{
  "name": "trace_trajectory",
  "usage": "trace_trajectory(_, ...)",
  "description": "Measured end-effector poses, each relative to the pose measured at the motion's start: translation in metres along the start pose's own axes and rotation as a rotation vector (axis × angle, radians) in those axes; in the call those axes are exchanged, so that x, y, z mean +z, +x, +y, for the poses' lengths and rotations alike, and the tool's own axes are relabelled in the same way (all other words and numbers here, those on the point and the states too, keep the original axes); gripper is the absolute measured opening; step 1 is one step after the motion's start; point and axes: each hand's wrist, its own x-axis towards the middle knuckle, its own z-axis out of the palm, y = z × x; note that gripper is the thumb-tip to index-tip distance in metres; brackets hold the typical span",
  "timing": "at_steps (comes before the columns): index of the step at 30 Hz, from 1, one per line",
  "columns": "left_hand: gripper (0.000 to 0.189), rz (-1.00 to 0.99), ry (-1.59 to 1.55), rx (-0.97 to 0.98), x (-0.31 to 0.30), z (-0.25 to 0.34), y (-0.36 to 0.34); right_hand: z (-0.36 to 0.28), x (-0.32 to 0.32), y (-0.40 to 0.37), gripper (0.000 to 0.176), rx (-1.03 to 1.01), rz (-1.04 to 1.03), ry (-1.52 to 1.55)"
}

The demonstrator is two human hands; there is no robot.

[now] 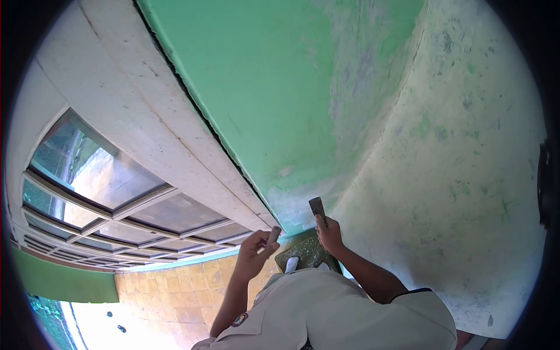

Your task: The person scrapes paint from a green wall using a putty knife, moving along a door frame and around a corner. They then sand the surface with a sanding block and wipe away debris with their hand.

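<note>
My left hand is raised near the lower end of the white window frame, closed around a small brown flat piece. I cannot tell what that piece is made of. In my right hand is a scraper, its dark, worn blade pointing up and away from me. The scraper's end overlaps the patchy lower part of the green wall in this view. Bare grey and whitish patches show on that wall near the corner.
At the left stands a white-framed window with many panes. A pale, stained wall rises on the right. Below me are a dark speckled surface under my foot and a yellow tiled floor. Two small dark items lie on the bright ground.
</note>
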Motion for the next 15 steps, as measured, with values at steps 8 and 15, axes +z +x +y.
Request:
trace_trajectory(8,0.011,-0.046,-0.021,0.033,0.003,-0.008,-0.004,-0.112,0.014,0.019,0.037,-0.051,0.015,0.331)
trace_trajectory(15,0.020,0.064,0.139,0.272,-0.010,-0.010,-0.011,-0.067,0.008,0.021,0.039,0.129,0.084,0.204)
